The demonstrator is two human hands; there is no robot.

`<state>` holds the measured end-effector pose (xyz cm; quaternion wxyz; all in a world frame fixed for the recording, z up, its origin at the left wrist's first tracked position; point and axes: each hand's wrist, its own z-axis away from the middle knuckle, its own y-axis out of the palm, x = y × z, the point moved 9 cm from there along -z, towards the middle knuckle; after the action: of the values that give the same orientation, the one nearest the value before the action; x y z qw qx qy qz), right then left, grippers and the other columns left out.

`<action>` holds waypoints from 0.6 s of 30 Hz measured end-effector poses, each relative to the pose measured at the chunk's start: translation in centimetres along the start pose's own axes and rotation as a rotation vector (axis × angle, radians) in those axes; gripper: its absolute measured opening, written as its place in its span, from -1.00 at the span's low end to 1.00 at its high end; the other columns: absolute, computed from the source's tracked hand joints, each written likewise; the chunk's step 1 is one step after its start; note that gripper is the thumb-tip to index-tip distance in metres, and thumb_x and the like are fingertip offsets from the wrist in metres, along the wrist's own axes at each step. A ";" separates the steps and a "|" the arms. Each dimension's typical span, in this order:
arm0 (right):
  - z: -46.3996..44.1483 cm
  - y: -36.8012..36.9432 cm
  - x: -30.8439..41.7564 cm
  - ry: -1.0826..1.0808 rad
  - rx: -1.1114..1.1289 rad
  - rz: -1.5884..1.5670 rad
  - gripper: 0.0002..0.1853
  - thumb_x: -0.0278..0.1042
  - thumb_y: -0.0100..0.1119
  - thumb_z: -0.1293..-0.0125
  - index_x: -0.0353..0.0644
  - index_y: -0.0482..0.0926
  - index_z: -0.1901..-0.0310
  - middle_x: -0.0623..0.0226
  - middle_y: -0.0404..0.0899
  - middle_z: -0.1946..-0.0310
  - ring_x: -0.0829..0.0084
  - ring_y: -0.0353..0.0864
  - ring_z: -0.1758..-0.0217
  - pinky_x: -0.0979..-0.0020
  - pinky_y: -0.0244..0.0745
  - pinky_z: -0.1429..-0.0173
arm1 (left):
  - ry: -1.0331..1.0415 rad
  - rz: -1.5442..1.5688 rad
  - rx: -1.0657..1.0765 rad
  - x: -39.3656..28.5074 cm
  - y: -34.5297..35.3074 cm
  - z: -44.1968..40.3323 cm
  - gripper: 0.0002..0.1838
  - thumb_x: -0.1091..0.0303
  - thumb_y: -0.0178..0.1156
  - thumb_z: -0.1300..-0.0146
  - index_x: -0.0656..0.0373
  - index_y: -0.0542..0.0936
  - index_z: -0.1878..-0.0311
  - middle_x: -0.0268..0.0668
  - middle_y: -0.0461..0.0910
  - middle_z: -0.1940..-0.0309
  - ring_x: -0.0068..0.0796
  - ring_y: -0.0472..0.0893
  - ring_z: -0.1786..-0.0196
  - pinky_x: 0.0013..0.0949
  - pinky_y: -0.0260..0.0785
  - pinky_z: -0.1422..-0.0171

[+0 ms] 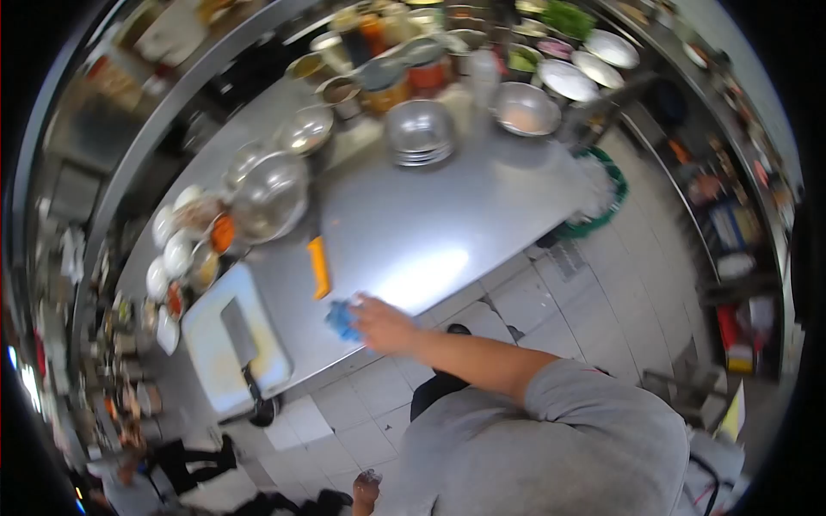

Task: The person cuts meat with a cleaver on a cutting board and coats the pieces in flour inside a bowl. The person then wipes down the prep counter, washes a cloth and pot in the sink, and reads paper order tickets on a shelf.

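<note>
My right hand [385, 324] reaches over the near edge of the steel table and presses a crumpled blue cloth [342, 321] against its top. Just beyond the cloth lies a knife with an orange handle [319, 268]. To the left, a cleaver [238, 331] rests on a white cutting board [204, 359] with yellowish stains. Low in the view, beside my body, hangs my left hand [366, 488]. Its fingers look curled, with something small and pale at them that I cannot make out.
A large metal bowl [271, 198] stands near white containers at the left. Stacked metal bowls [419, 132] and another bowl [527, 110] sit at the back. A green-rimmed bin [613, 193] stands off the right end. Another person [138, 477] is at lower left.
</note>
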<state>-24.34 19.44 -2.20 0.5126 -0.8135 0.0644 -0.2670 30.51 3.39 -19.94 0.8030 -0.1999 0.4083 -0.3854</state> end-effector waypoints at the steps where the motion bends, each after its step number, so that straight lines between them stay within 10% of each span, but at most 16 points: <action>1: 0.6 0.6 0.5 0.010 0.004 -0.100 -0.49 -0.03 0.32 -0.36 -0.16 0.72 -0.24 0.10 0.52 -0.47 -0.03 0.23 -0.70 0.04 0.09 -0.77 | -0.276 0.544 -0.059 2.9 -0.6 -1.9 -0.50 0.30 0.42 -0.26 0.21 0.65 -0.26 -0.23 0.78 -0.10 -0.36 0.74 -0.13 -0.36 0.56 -0.23; 5: 7.0 -2.4 -3.2 0.015 -0.040 -0.096 -0.56 -0.23 0.33 -0.39 -0.05 0.69 -0.28 0.12 0.50 -0.49 -0.02 0.18 -0.73 0.03 0.08 -0.79 | -0.341 0.482 0.171 2.8 -4.6 -11.9 -0.49 0.23 0.48 -0.19 0.14 0.68 -0.21 -0.19 0.77 -0.12 -0.26 0.72 -0.24 -0.28 0.54 -0.32; 7: 12.4 -7.7 -9.3 0.128 -0.096 0.066 -0.55 -0.42 0.28 -0.36 -0.02 0.66 -0.29 0.10 0.56 -0.42 -0.02 0.32 -0.65 0.04 0.15 -0.76 | 0.565 -0.688 0.268 0.2 -4.9 -16.8 -0.51 0.22 0.46 -0.23 0.15 0.68 -0.20 -0.10 0.76 -0.12 -0.16 0.73 -0.22 -0.12 0.59 -0.23; 9: 19.4 -13.3 -18.0 0.344 -0.123 0.023 -0.56 -0.49 0.21 -0.33 -0.06 0.66 -0.25 0.11 0.64 -0.28 -0.02 0.51 -0.47 0.04 0.31 -0.65 | 0.351 -0.906 0.417 2.6 -5.7 -22.8 -0.56 0.25 0.40 -0.29 0.17 0.68 -0.21 0.00 0.75 -0.12 -0.18 0.74 -0.18 -0.08 0.62 -0.10; 11: 28.1 -21.1 -25.2 0.552 -0.312 0.440 -0.59 -0.53 0.19 -0.27 -0.11 0.67 -0.17 0.09 0.67 -0.16 0.03 0.61 -0.30 0.06 0.51 -0.43 | -0.055 -0.762 0.241 2.8 -10.2 -28.2 -0.56 0.21 0.45 -0.20 -0.08 0.70 -0.17 -0.35 0.78 -0.08 -0.20 0.72 -0.17 -0.02 0.59 -0.17; 14: 45.6 -26.6 -40.2 1.312 0.005 0.571 -0.80 -0.44 0.26 -0.28 -0.20 0.79 0.12 -0.01 0.80 0.13 -0.04 0.81 0.04 0.01 0.69 -0.06 | -0.455 0.631 -0.300 -5.0 -15.2 -28.4 -0.73 0.24 0.32 -0.35 0.13 0.68 -0.05 -0.04 0.74 0.04 -0.16 0.73 -0.05 0.05 0.59 -0.02; 18: 64.6 -33.0 -36.2 1.789 -0.104 0.323 -0.67 -0.46 0.28 -0.33 -0.23 0.72 -0.12 -0.05 0.76 -0.11 -0.06 0.77 -0.17 0.01 0.68 -0.21 | 0.002 0.291 -0.317 -11.5 -13.6 -34.7 -0.57 0.35 0.38 -0.32 0.19 0.63 -0.23 -0.16 0.75 -0.04 -0.07 0.75 -0.02 -0.07 0.65 0.01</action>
<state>-28.33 100.15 -8.33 0.2650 -0.3059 0.5633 -0.7204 -8.06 3.65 -25.90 0.8082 -0.2625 0.4892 -0.1967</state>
